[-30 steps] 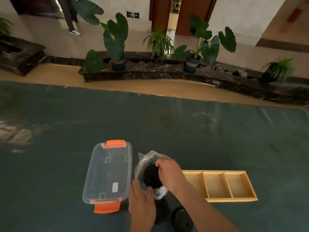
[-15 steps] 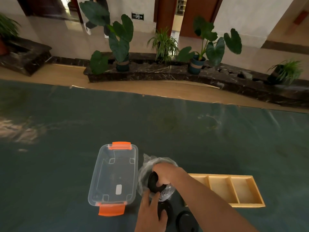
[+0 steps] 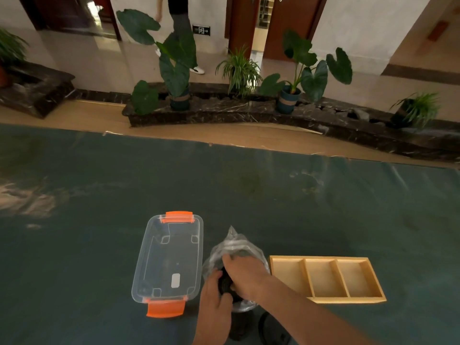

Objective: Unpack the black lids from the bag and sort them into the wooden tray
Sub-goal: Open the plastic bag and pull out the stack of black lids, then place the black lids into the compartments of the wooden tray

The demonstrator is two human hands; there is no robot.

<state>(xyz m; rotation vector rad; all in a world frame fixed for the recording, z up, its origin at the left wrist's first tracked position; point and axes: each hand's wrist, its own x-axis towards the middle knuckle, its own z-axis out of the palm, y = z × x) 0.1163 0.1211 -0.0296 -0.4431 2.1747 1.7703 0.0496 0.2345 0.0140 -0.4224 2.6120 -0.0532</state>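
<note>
my right hand point(image 3: 245, 275) is clenched around a black lid point(image 3: 225, 285) inside the clear bag point(image 3: 234, 247), and my left hand point(image 3: 214, 300) grips the bag's near edge. the crinkly film could snag and drag the lid from my fingers. i count two lids point(image 3: 272, 328) lying loose below my wrists, one bag, one three-slot wooden tray point(image 3: 326, 300) right of my right hand, no lids in it, one clear box point(image 3: 169, 260) to my left.
</note>
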